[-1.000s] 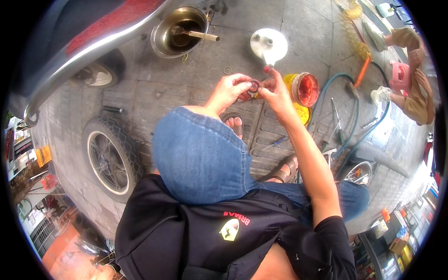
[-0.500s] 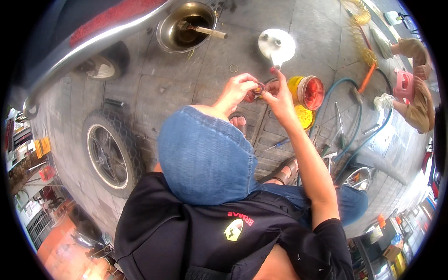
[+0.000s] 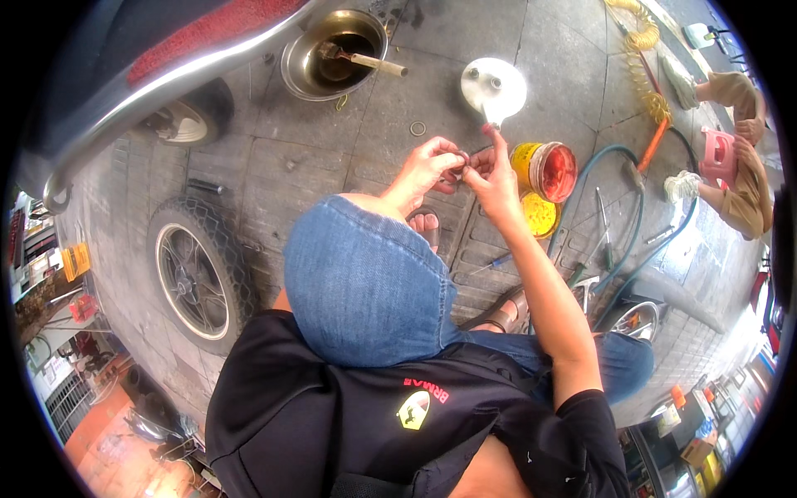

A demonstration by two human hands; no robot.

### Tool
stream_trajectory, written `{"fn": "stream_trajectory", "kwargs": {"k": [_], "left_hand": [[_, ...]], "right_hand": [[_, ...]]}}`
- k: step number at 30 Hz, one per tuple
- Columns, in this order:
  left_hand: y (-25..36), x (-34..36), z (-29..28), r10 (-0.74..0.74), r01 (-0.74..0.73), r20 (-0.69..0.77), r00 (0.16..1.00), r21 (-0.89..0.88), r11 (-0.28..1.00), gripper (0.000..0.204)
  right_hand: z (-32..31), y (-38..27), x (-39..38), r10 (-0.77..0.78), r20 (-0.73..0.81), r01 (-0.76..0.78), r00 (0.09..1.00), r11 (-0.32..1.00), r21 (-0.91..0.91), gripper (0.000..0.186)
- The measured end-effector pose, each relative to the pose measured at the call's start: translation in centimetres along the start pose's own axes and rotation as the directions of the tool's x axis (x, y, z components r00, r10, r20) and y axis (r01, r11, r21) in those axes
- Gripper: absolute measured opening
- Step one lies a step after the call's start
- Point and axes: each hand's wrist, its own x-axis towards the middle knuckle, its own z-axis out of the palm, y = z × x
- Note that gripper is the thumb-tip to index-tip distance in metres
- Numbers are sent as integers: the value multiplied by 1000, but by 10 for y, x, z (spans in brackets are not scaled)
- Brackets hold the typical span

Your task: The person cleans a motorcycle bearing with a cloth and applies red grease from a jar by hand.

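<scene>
In front of my raised knee, my left hand [image 3: 425, 173] and my right hand [image 3: 496, 184] meet. Between their fingertips they pinch a small dark, ring-shaped part [image 3: 460, 164] that looks like a bearing; the fingers cover most of it. Reddish smears show on the fingers. Just right of my right hand, an open yellow tub [image 3: 525, 158] of red grease [image 3: 559, 172] lies tipped, its mouth toward the right. A yellow lid [image 3: 540, 213] is below it. Beyond my hands lies a white brake hub plate [image 3: 508, 86] with a lever arm. A thin metal ring [image 3: 418, 129] rests on the floor.
A metal bowl [image 3: 292, 76] holds dark liquid and a brush [image 3: 378, 63]. At the left lies a spoked motorcycle wheel [image 3: 193, 282]. Hoses [image 3: 610, 151], screwdrivers [image 3: 608, 249] and a hammer [image 3: 585, 286] lie on the right. Another person's leg and a pink stool [image 3: 718, 156] are beyond.
The ring-shaped part has turned between my fingers, and its open centre shows less now. Both hands stay in nearly the same place; the view has shifted slightly.
</scene>
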Motion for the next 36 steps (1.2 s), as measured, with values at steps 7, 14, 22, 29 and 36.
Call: {"fn": "stream_trajectory", "kwargs": {"k": [7, 14, 22, 29, 36], "left_hand": [[-19, 9, 2, -5, 5, 2, 1000, 2, 1000, 28], [-17, 6, 10, 16, -14, 21, 1000, -105, 994, 42], [-14, 6, 8, 5, -1, 18, 1000, -239, 971, 28], [-5, 3, -1, 160, -114, 107, 981, -351, 929, 33], [43, -10, -8, 428, -296, 262, 865, -421, 857, 49]], "right_hand": [[3, 1, -8, 35, -65, -38, 997, 998, -48, 77], [-1, -14, -3, -53, -115, 31, 992, 983, -184, 79], [1, -15, -5, -416, -57, 343, 908, 812, -472, 85], [-1, -35, -10, -274, -91, 255, 957, 951, -177, 74], [-41, -82, -11, -86, 241, -3, 967, 937, 349, 60]]}}
